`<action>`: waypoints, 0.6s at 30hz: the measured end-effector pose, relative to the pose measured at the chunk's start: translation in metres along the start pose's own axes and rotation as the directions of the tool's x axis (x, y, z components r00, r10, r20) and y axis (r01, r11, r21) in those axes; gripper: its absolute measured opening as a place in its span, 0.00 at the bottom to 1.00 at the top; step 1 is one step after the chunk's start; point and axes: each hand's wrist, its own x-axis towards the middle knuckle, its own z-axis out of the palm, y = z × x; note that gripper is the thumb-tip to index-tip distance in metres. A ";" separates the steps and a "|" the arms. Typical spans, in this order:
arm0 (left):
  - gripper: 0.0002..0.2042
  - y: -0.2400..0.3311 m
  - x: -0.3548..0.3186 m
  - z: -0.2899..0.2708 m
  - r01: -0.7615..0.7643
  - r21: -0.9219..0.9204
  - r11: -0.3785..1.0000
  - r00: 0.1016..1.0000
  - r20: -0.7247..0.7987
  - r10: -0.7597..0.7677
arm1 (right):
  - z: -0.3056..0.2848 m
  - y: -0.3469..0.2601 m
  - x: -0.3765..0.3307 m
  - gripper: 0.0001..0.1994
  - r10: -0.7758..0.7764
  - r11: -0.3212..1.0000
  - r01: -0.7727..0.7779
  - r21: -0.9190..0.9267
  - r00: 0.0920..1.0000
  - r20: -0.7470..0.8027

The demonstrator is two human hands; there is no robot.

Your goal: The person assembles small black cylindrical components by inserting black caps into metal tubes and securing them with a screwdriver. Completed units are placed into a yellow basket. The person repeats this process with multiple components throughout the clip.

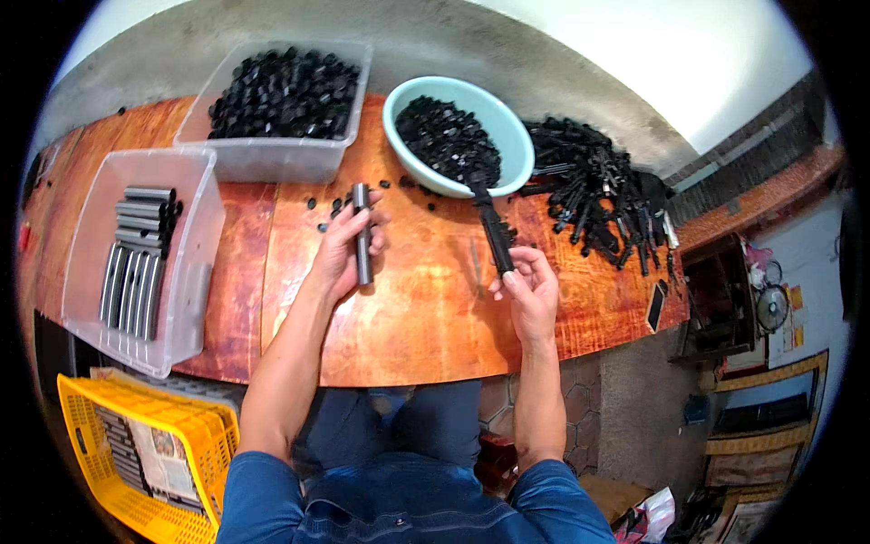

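Observation:
My left hand (pixel 341 256) is closed around a shiny grey metal tube (pixel 363 240), held upright over the wooden table. In my right hand (pixel 533 292) is a long, narrow black plastic part (pixel 495 238), gripped by its near end between thumb and fingers. Its far end reaches the near rim of a pale blue bowl (pixel 518 150) that holds many small black pieces. Several small black caps (pixel 312 203) lie loose beyond my left hand. The tube and the black part are apart from each other.
A clear bin (pixel 272 161) full of black caps stands at the back left. Grey tubes lie in another clear bin (pixel 195 308) at left. Long black parts (pixel 594 195) are heaped at right. Below the left table edge is a yellow crate (pixel 136 385) with more tubes.

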 end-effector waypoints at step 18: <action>0.18 0.004 0.004 0.000 -0.093 0.064 0.994 0.994 -0.050 0.096 | 0.068 0.055 -0.005 0.15 0.405 0.747 -0.555 0.366 0.816 0.411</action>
